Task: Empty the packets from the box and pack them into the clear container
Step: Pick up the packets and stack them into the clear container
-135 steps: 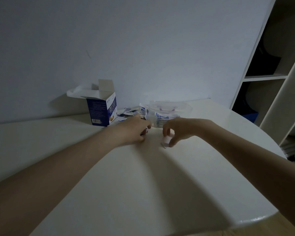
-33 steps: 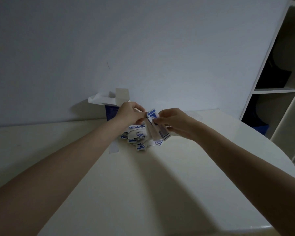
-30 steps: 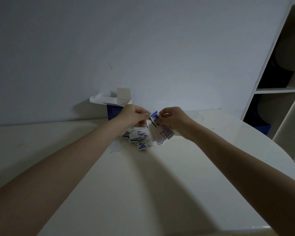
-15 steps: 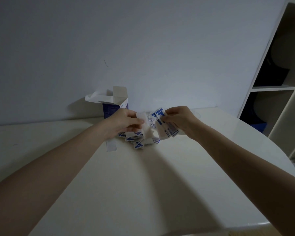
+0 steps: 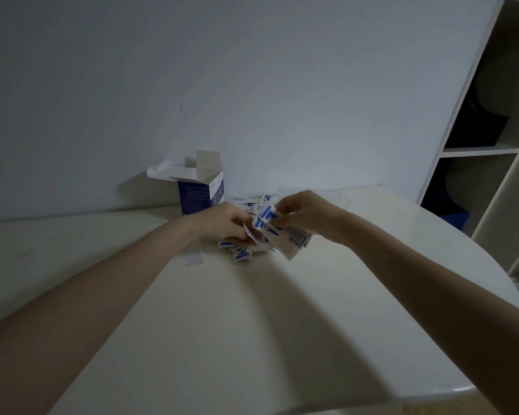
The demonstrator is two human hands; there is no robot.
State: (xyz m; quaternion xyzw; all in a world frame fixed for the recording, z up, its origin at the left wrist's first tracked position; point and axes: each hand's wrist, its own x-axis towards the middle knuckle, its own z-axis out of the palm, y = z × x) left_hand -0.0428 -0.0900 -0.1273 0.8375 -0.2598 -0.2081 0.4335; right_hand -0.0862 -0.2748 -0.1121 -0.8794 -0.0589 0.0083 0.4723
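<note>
Your right hand (image 5: 304, 214) pinches a fanned stack of packets (image 5: 277, 232) just above the table (image 5: 252, 339), fingers curled round their upper ends. Your left hand (image 5: 225, 224) sits just left of it, fingers curled onto a single packet (image 5: 251, 234) at the stack's near-left edge. Under and behind both hands lies a loose pile of packets (image 5: 240, 253) on the table. The box (image 5: 200, 191) stands upright at the far left of the pile, near the wall, its top flaps open. The clear container (image 5: 339, 196) seems to sit just beyond your right hand, though in this dim light only a faint outline shows. A shelf unit (image 5: 489, 151) stands to the far right.
</note>
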